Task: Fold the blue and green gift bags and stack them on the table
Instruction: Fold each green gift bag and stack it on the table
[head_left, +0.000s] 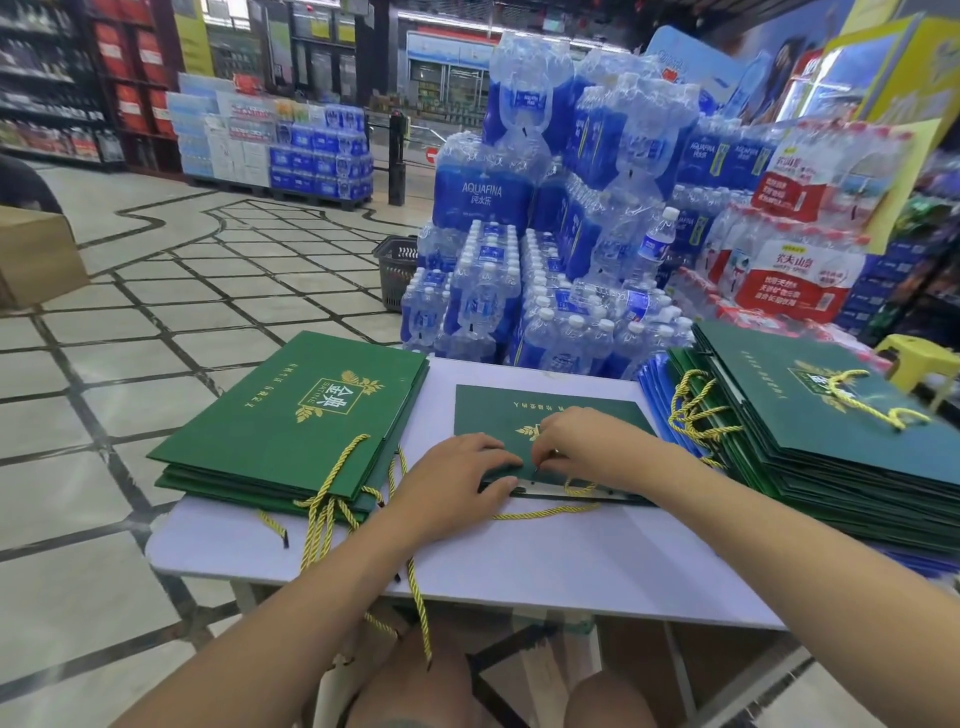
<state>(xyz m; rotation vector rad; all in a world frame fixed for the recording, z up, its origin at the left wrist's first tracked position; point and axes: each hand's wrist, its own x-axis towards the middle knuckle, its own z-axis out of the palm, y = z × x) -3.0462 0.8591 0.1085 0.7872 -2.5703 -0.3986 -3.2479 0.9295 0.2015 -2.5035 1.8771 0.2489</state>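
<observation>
Both hands rest on a flat green gift bag (550, 415) at mid-table (571, 561): the left hand (457, 467) pressed flat, fingers together, the right hand (576, 441) pinching the near edge. Green stacks lie left (291, 431) and right (831, 431), blue bags (655, 382) beneath the right one.

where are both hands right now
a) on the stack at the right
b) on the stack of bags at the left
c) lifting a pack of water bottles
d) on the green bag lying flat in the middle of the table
d: the left hand and right hand both press on the green bag in the middle of the table, between the two stacks.
</observation>
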